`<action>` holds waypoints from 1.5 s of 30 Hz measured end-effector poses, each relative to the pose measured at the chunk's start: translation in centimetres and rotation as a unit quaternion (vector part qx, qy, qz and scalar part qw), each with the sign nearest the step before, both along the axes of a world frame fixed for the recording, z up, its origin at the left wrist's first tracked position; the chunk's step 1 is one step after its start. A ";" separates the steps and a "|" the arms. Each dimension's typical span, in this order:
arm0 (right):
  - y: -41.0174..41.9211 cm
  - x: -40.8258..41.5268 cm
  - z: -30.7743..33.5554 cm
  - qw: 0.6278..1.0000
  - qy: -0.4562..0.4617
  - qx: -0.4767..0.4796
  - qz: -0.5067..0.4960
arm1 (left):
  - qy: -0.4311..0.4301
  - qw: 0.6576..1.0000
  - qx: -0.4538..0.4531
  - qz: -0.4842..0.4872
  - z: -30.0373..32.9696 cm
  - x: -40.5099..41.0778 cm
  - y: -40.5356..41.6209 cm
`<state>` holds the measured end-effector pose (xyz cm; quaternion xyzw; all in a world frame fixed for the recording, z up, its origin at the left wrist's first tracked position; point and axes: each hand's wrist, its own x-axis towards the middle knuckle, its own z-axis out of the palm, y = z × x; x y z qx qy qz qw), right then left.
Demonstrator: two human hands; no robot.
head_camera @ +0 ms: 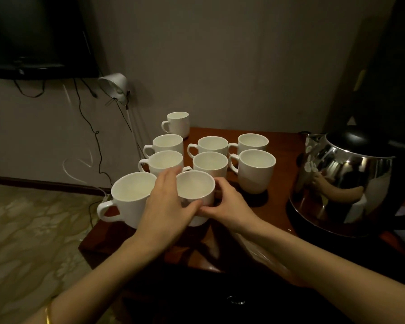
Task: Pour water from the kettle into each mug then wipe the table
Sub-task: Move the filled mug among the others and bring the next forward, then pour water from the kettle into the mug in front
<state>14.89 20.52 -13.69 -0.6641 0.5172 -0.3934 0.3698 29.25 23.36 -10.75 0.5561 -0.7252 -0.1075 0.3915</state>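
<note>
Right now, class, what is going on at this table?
A person is handling one white mug near the front of a dark wooden table, with the left hand and right hand cupped round its sides. Eight more white mugs stand around and behind it. The steel kettle sits untouched on its base at the right, so pouring has not begun. Whether any mug holds water cannot be told in this dim light.

Dim room, grey wall [220, 54], patterned floor [33, 230], dark screen [33, 36], desk lamp [114, 86], trailing cables [89, 127]
</note>
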 end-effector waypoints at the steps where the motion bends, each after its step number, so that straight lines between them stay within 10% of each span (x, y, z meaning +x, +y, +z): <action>1: 0.2 -0.4 -0.2 1.000 -0.007 -0.002 -0.010 | 0.015 1.000 0.003 -0.008 0.0 -0.1 0.0; 17: 4.6 -6.6 -1.0 0.978 0.031 -0.060 -0.200 | 0.237 0.947 0.148 -0.157 -2.3 -5.1 -1.7; 35: 4.7 -9.2 -0.7 0.986 0.035 -0.053 -0.151 | 0.339 0.904 0.209 -0.154 -4.7 -6.8 -3.8; 45: 7.3 -13.3 7.7 0.918 0.244 -0.276 -0.147 | 0.329 0.856 0.354 -0.185 -2.6 -6.9 -4.7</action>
